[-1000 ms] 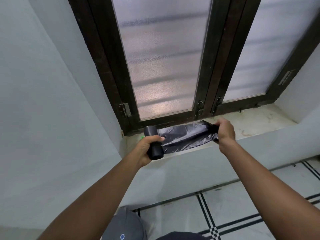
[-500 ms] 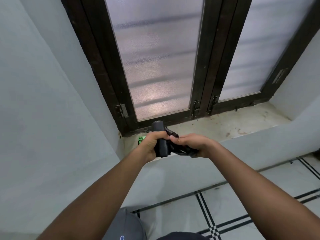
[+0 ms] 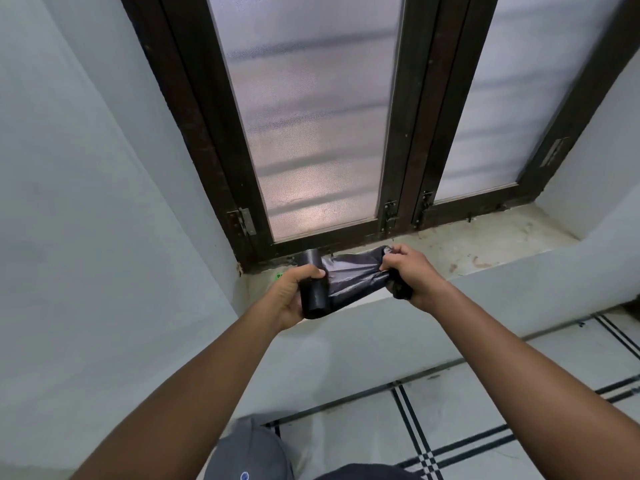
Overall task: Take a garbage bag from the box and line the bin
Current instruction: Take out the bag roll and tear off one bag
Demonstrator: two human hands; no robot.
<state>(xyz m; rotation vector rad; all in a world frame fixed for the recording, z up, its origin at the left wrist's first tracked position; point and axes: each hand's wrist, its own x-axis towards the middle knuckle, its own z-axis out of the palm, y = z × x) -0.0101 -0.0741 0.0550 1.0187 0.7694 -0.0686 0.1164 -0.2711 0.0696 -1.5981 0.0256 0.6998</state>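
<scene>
While gripped in the left hand (image 3: 289, 296), cylindrical black roll (image 3: 313, 289); crinkly glossy bag (image 3: 356, 275) bunched in the clenched right hand (image 3: 410, 271).

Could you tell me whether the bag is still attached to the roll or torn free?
Attached, apparently: black film runs unbroken from the roll in the left hand to the right hand.

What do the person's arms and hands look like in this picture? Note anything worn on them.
Both forearms are bare, with no sleeves showing in view. The left hand and right hand wear no gloves, and no rings, watch or bracelets are visible.
</scene>
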